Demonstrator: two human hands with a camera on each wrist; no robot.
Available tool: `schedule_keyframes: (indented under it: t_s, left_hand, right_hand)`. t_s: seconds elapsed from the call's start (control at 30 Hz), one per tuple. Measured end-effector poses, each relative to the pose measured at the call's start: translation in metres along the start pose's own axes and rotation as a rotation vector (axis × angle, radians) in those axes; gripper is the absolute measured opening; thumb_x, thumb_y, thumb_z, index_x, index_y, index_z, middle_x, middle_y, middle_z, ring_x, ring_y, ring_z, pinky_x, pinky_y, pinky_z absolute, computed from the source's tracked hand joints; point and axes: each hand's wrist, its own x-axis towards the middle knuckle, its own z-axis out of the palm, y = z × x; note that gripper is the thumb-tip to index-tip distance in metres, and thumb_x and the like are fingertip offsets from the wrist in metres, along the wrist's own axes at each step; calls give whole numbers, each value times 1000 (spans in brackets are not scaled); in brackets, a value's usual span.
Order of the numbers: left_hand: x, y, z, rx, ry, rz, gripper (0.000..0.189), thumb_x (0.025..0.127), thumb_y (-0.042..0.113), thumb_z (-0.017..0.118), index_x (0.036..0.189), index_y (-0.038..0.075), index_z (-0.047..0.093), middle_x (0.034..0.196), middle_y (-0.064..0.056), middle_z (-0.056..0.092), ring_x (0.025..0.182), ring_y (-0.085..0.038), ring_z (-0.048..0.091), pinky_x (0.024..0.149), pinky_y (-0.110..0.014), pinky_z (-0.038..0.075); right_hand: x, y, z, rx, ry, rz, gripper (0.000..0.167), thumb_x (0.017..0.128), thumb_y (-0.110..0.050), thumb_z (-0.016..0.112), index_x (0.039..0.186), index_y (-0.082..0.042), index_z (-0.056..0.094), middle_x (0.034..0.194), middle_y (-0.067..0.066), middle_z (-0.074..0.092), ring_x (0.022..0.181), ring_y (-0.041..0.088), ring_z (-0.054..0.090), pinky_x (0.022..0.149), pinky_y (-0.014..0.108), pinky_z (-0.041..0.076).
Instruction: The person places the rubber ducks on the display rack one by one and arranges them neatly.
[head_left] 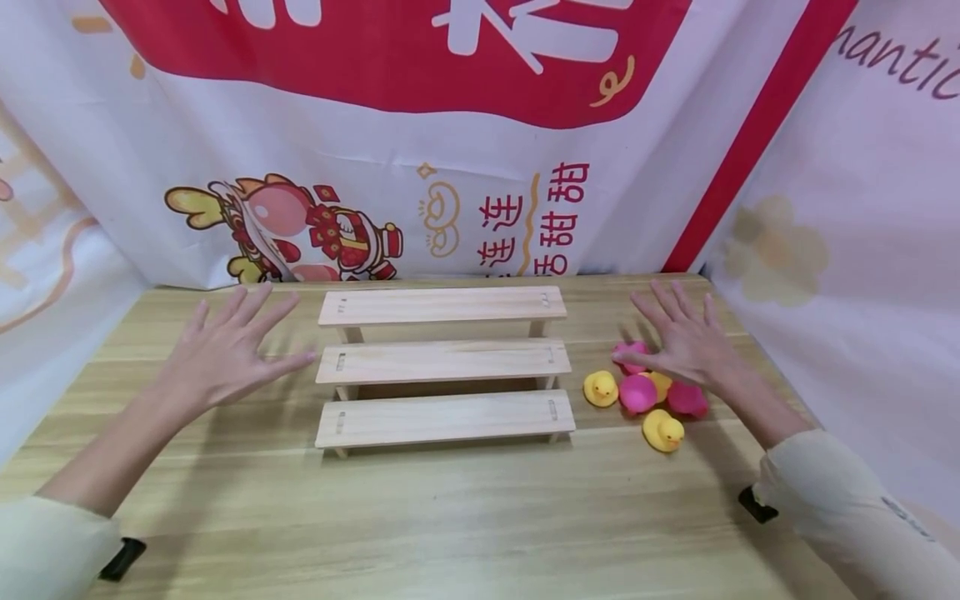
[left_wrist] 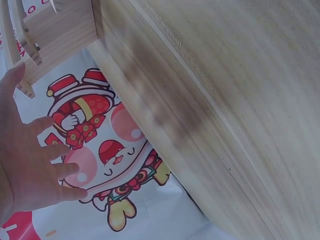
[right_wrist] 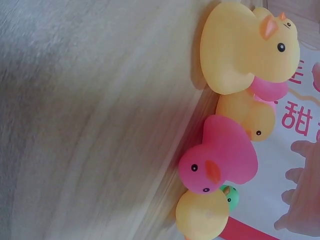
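A three-tier wooden step rack (head_left: 442,363) stands on the table between the two hands. My left hand (head_left: 228,354) is raised to the left of the rack with its fingers spread, holding nothing. On the other side, my right hand (head_left: 686,343) hovers over a cluster of rubber ducks, fingers straight and apart. A yellow duck (head_left: 663,432) lies nearest me and another yellow duck (head_left: 600,389) sits by the rack. Pink ducks (head_left: 637,393) are grouped with them, one partly behind the right thumb. The right wrist view also reveals a small green duck (right_wrist: 231,199), mostly hidden.
The wood-grain table (head_left: 435,525) runs up to a printed white and red cloth (head_left: 465,150) hanging behind the rack. White cloth walls (head_left: 862,250) close off both sides. Bands with black pieces (head_left: 757,505) sit at the sleeves.
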Motion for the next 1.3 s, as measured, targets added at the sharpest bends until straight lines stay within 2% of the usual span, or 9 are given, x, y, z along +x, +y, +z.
schedule_keyframes:
  t_s: [0.13, 0.53, 0.8, 1.0, 1.17, 1.3]
  left_hand:
    - [-1, 4, 2, 7, -7, 16, 95, 94, 72, 55, 165, 15, 27, 171, -21, 8, 153, -53, 9, 116, -79, 0]
    - [-1, 13, 4, 19, -6, 55, 97, 91, 74, 58, 163, 14, 32, 168, -25, 20, 151, -55, 18, 116, -79, 5]
    - [-1, 18, 0, 11, 5, 94, 95, 90, 72, 61, 160, 12, 38, 163, -27, 33, 149, -52, 28, 116, -77, 17]
    - [0, 23, 0, -99, 12, 143, 83, 93, 60, 67, 150, 2, 51, 149, -28, 52, 136, -53, 48, 109, -74, 36]
    - [0, 26, 1, -256, -43, 126, 75, 95, 52, 71, 146, -1, 55, 144, -29, 56, 132, -52, 51, 106, -75, 38]
    - [-2, 26, 3, -349, -52, 131, 70, 93, 49, 75, 141, 0, 60, 136, -27, 63, 126, -48, 57, 103, -75, 40]
  right_hand:
    - [-1, 0, 0, -2, -2, -7, 102, 92, -73, 55, 166, -13, 20, 171, 24, 3, 156, 49, -4, 116, 78, -9]
    - [-7, -5, -5, -2, 17, -49, 101, 91, -71, 59, 165, -11, 26, 171, 24, 6, 156, 49, -3, 115, 79, -8]
    - [-12, -6, -8, 18, 28, -74, 99, 91, -68, 62, 163, -10, 29, 170, 25, 11, 157, 47, 0, 117, 79, -1]
    - [-16, -4, -9, 2, 17, -91, 94, 90, -65, 64, 158, -4, 40, 167, 27, 22, 155, 49, 11, 119, 75, 10]
    - [-17, -1, -12, 7, 6, -94, 86, 93, -61, 63, 153, -2, 47, 163, 29, 30, 151, 50, 24, 118, 72, 25]
    - [-19, 2, -14, 52, 2, -72, 82, 93, -59, 65, 151, -1, 50, 160, 29, 37, 145, 51, 34, 114, 71, 33]
